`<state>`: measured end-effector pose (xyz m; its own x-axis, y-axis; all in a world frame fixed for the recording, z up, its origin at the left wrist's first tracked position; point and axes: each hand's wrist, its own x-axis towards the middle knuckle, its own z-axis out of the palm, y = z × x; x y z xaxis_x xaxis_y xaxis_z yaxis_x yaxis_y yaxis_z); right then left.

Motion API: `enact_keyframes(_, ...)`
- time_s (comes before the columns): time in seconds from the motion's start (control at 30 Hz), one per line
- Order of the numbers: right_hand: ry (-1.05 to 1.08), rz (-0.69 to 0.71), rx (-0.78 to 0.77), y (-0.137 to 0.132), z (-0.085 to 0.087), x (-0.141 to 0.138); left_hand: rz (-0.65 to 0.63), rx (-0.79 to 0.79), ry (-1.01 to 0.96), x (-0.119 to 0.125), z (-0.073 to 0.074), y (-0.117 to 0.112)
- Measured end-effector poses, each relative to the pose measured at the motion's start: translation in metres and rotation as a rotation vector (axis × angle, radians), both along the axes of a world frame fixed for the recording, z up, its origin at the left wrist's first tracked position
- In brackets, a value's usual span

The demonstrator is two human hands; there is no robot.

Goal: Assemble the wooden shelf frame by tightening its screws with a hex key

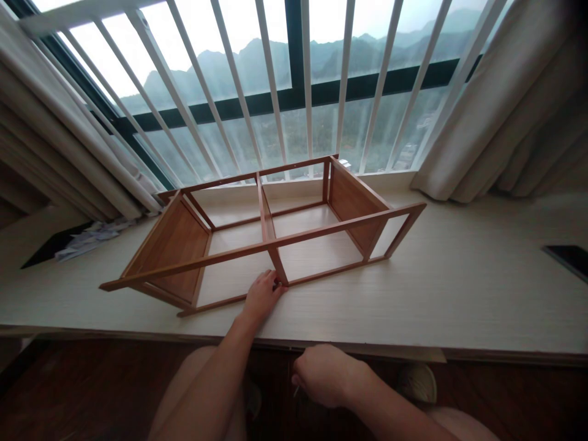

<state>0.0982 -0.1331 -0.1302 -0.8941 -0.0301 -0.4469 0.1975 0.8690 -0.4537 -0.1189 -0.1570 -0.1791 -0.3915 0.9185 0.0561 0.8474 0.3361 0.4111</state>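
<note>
A brown wooden shelf frame (pixel 234 248) lies on its side on a pale board surface, with solid panels at both ends and a crosspiece in the middle. My left hand (pixel 264 294) is closed at the near foot of that crosspiece, its fingers curled round the joint with the lower rail. Whether a small part sits under those fingers is hidden. Below the surface's front edge, my right hand (pixel 328 375) makes a fist over my lap. A thin metal rod (pixel 296 389) sticks out beneath its fingers; the rest of it is covered.
Behind the frame stand white window bars (pixel 307 92). A beige curtain (pixel 482 122) hangs at the right, another curtain (pixel 68 122) at the left. Crumpled white plastic (pixel 92 237) lies at the left; a dark flat device (pixel 569 258) lies far right. The surface's front edge (pixel 367 349) runs before my knees.
</note>
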Motion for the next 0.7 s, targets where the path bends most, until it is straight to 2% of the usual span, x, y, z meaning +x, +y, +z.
enact_keyframes(0.17,-0.007,0.007,0.0,0.002,0.003,0.002,0.01,-0.041,0.022,0.0,0.001,-0.001)
enact_keyframes(0.33,-0.022,-0.017,0.013,0.002,0.001,0.004,0.001,-0.038,0.028,-0.007,0.004,-0.013)
enact_keyframes(0.53,-0.045,0.017,0.016,-0.002,-0.009,0.006,0.05,-0.072,0.04,-0.009,0.009,-0.033)
enact_keyframes(0.7,-0.063,-0.064,-0.016,-0.005,-0.019,0.006,0.097,-0.01,0.055,-0.003,0.011,-0.049)
